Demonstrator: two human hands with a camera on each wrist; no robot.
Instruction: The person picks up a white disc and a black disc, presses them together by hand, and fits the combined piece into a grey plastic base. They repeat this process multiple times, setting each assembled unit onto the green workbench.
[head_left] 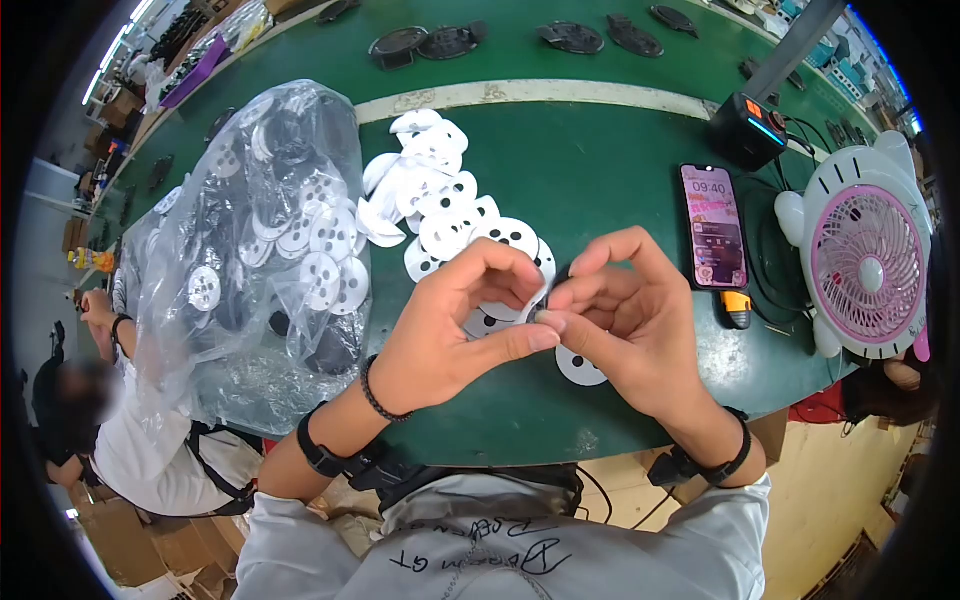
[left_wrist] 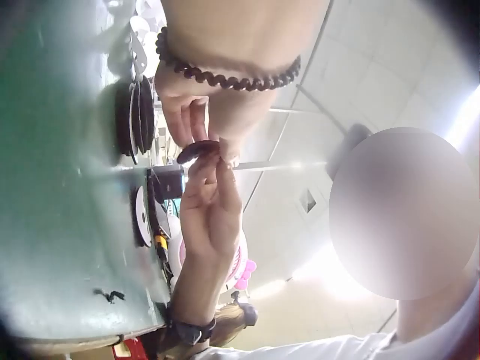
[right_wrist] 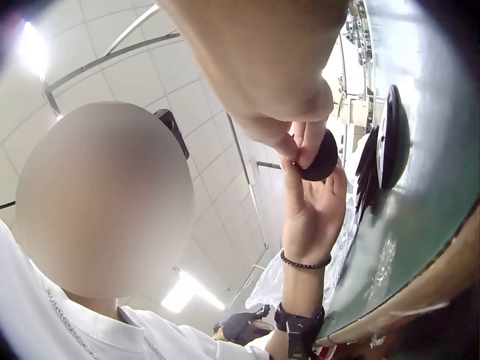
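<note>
Both hands meet above the near part of the green table. My left hand (head_left: 455, 325) pinches a thin disc (head_left: 537, 302), seen nearly edge-on, between thumb and fingers. From the other side, my right hand (head_left: 640, 325) pinches the same disc's edge, thumb tips close together. A dark face of the disc (right_wrist: 321, 159) shows in the right wrist view. Behind and below the hands lie white discs with dark holes (head_left: 447, 232) in an overlapping pile. One single disc (head_left: 580, 367) lies partly hidden under my right hand.
A clear plastic bag (head_left: 255, 250) of similar discs covers the table's left side. To the right are a phone (head_left: 713, 225), a black device (head_left: 748, 132), cables and a pink-and-white fan (head_left: 868, 262). Dark parts (head_left: 570, 38) lie beyond the pale strip. Another person sits at left.
</note>
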